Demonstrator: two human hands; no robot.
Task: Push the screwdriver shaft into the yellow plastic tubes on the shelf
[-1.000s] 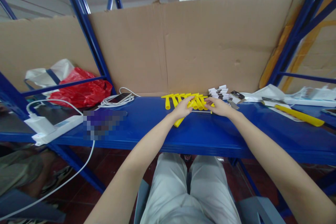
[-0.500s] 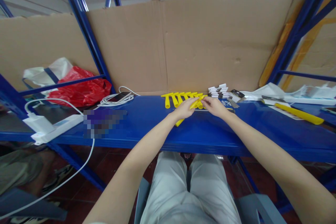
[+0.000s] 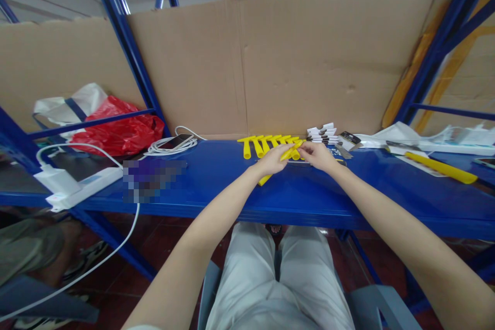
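Observation:
My left hand (image 3: 273, 161) is closed around a yellow T-shaped scraper (image 3: 264, 181), whose handle end sticks out below the palm. At the tool's upper end, the fingers of my right hand (image 3: 317, 154) are pinched together; whatever lies between them is too small to make out. Several matching yellow T-shaped pieces (image 3: 257, 148) lie in a row just behind my hands, with handles toward me. Close by my right hand are a stack of small white-and-black packets (image 3: 323, 133), a black card (image 3: 350, 139) and a dark blue printed packet (image 3: 333, 152).
The blue shelf top (image 3: 216, 175) runs under everything, backed by a cardboard panel (image 3: 309, 62). To the right lies a long yellow-handled tool (image 3: 441, 167). On the left are a coiled white cable (image 3: 162, 150), a red bag (image 3: 116, 126) and a power strip (image 3: 87, 189). Another person's leg shows lower left.

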